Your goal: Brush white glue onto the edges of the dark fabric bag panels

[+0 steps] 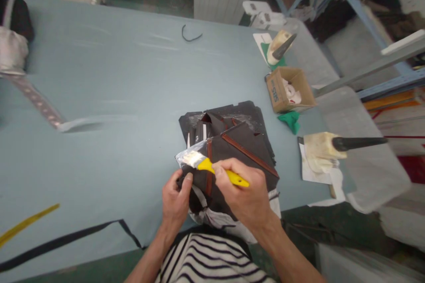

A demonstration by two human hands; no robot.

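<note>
My left grip (181, 185) pinched the dark fabric piece (247, 146) on the table (133, 75); my right grip (217, 172) closed around the yellow brush (206, 166), bristles touching the fabric's whitened edge.

On the surface (116, 75): panels (245, 152) at near edge, box (278, 92) right of and beyond them, small items (290, 93) inside, cloth (291, 121) between box and near container (320, 145), second container (277, 46) behind box, cord (190, 40) toward far edge, strap (63, 242) near left.
</note>
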